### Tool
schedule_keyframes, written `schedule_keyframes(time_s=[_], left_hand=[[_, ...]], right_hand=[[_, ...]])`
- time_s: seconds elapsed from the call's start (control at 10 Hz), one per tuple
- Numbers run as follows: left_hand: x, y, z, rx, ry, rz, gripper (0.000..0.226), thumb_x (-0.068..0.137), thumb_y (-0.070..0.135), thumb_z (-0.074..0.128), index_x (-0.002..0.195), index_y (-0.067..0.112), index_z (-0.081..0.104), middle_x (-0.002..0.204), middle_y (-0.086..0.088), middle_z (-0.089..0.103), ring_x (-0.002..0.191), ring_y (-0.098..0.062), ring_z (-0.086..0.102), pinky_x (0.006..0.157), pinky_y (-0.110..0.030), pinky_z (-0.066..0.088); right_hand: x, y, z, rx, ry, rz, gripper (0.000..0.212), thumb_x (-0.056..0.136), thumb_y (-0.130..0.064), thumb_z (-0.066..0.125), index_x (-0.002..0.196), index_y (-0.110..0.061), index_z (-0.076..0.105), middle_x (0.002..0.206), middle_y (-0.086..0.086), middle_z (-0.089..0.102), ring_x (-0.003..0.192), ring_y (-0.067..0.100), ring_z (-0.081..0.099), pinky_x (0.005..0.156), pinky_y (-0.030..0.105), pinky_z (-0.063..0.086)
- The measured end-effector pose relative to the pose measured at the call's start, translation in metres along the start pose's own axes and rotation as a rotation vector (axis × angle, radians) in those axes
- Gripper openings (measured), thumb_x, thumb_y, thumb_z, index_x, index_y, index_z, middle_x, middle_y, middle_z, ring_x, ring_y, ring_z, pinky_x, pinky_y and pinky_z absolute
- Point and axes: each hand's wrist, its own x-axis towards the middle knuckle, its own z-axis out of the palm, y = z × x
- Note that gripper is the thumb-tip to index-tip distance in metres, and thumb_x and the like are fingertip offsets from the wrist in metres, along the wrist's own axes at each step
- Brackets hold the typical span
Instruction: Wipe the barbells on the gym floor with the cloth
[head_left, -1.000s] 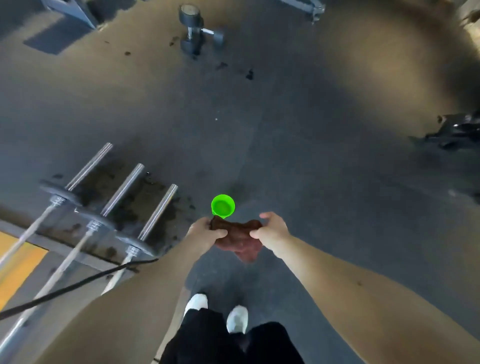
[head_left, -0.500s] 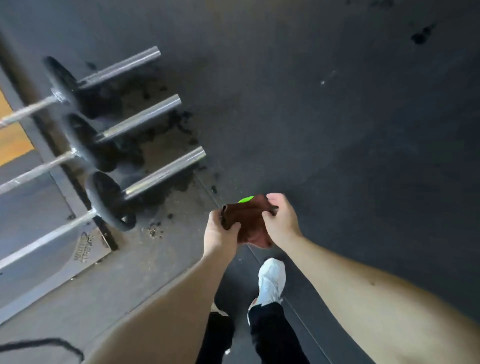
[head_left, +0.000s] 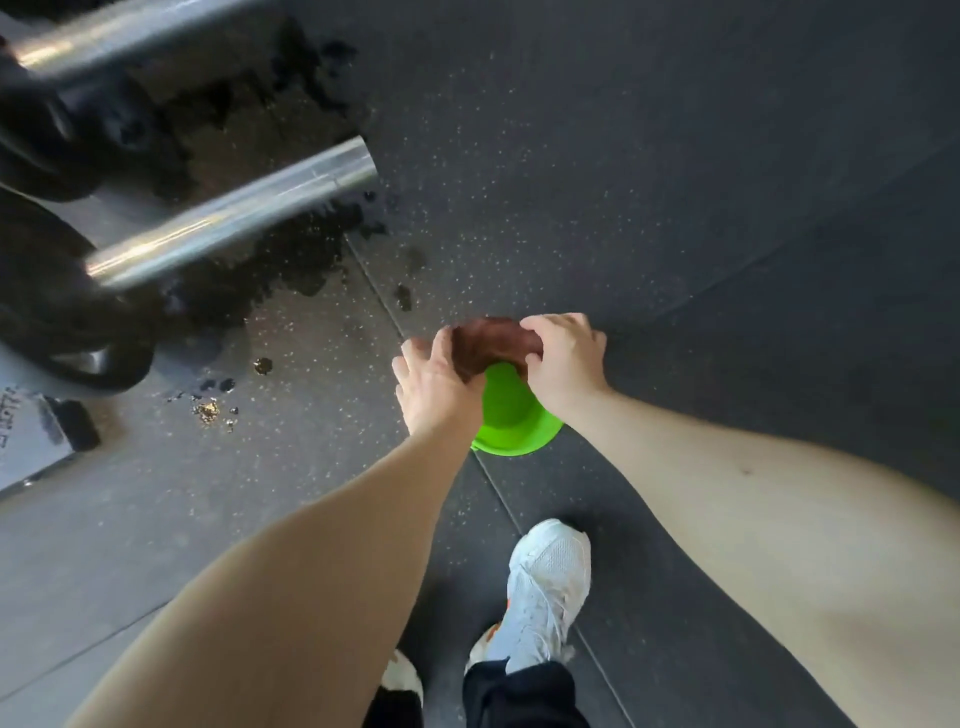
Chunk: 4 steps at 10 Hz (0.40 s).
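— Left hand: you grip the cloth from its left side, fingers curled round the wad. Log the right?

— Right hand: you hold the cloth's right side, fingers curled over the top, thumb tucked against it. Cloth is reddish-brown and bunched tight between your two hands.

— What sits under it?

— Green bowl, directly below your hands, near rim showing between your wrists. Cloth hangs at the bowl's far side; whether it touches the bowl, I cannot tell.

— Ground?

— Dark speckled floor. One seam runs from above your left hand, under the bowl, toward your white shoe, which stands near the lower edge, below the bowl.

— Position of the task's items?

— Barbells lie up and to your left, well apart from the cloth. Two chrome sleeves show, both blurred: one ends above and left of your left hand, the other crosses the top left corner. Black plates sit on them at the left edge.

— Floor condition near them?

— Dark stains spread under the nearer sleeve, with smaller spots trailing toward the seam. Yellowish crumbs lie between the plates and your left forearm. Grey panel at the left edge carries lettering too blurred to read.
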Motion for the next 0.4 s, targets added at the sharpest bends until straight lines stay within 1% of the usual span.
schedule_keyframes(time_s=[0.1,0.2,0.3,0.4], left_hand=[[0.0,-0.006,-0.001,0.044,-0.044,0.079,0.065,0.085,0.034,0.072,0.145,0.033,0.046,0.141,-0.001,0.038,0.128,-0.026,0.035,0.106,-0.047,0.043],[0.003,-0.008,-0.006,0.02,-0.061,0.107,0.066,0.084,0.029,0.068,0.146,0.03,0.044,0.141,-0.001,0.039,0.129,-0.025,0.035,0.107,-0.045,0.043],[-0.001,0.001,-0.017,-0.004,-0.037,0.088,0.058,0.087,0.026,0.062,0.143,0.025,0.046,0.142,-0.004,0.041,0.129,-0.028,0.036,0.107,-0.043,0.04],[-0.006,0.009,-0.038,-0.026,-0.01,0.007,0.05,0.093,0.027,0.058,0.141,0.021,0.047,0.142,-0.007,0.041,0.131,-0.028,0.035,0.107,-0.043,0.037]], right_hand=[[-0.004,0.0,-0.003,-0.011,-0.012,-0.029,0.047,0.085,-0.007,0.068,0.13,-0.022,0.064,0.133,-0.004,0.064,0.127,0.027,0.047,0.099,0.044,0.034],[-0.006,-0.007,-0.01,-0.015,-0.011,-0.013,0.049,0.087,-0.007,0.065,0.134,-0.021,0.061,0.137,-0.003,0.06,0.129,0.027,0.046,0.102,0.044,0.035],[-0.008,-0.015,-0.021,0.0,-0.014,0.005,0.048,0.088,-0.007,0.063,0.134,-0.021,0.061,0.138,-0.003,0.059,0.129,0.027,0.045,0.103,0.045,0.036],[-0.017,-0.031,-0.031,0.034,-0.004,0.016,0.048,0.086,-0.005,0.063,0.131,-0.02,0.063,0.137,-0.002,0.059,0.129,0.028,0.045,0.1,0.044,0.037]])
